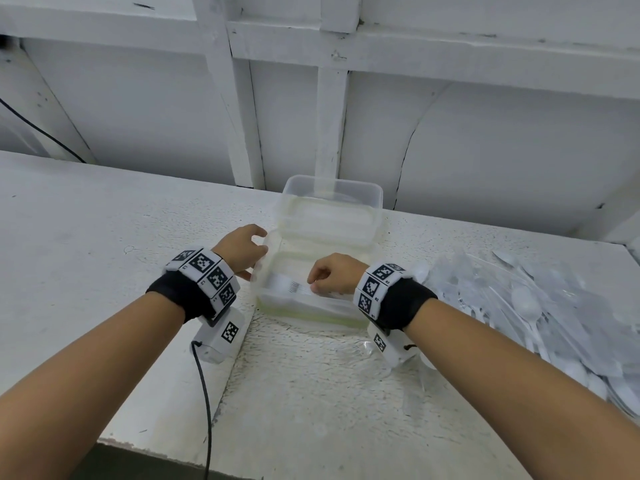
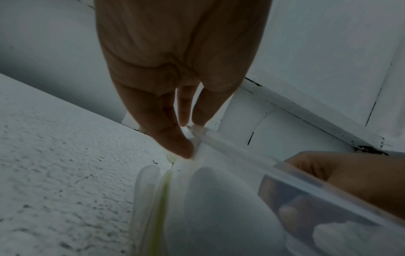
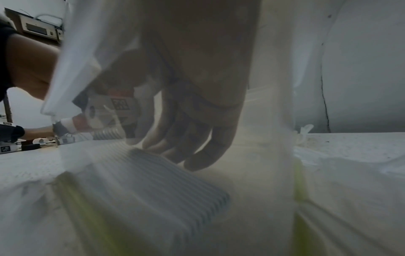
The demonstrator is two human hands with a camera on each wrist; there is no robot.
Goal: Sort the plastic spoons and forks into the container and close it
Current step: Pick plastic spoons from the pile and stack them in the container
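Note:
A clear plastic container [image 1: 311, 318] with a yellow-green seal stands on the white table, its hinged lid [image 1: 332, 202] upright at the back. My left hand [image 1: 258, 252] grips the container's left rim; the left wrist view shows its thumb and fingers [image 2: 181, 143] pinching that corner of the rim [image 2: 241, 155]. My right hand [image 1: 317, 284] is inside the container and holds a neat stack of white plastic forks [image 1: 289, 287] just above the bottom. Through the cloudy wall [image 3: 269, 155], the right wrist view shows its fingers [image 3: 197, 155] on the stack of forks [image 3: 164, 181].
A loose heap of white spoons and forks [image 1: 519, 306] on clear plastic wrap lies to the right of the container. A black cable [image 1: 204, 393] runs from my left wrist over the table's near edge. A white panelled wall [image 1: 450, 133] rises directly behind the container.

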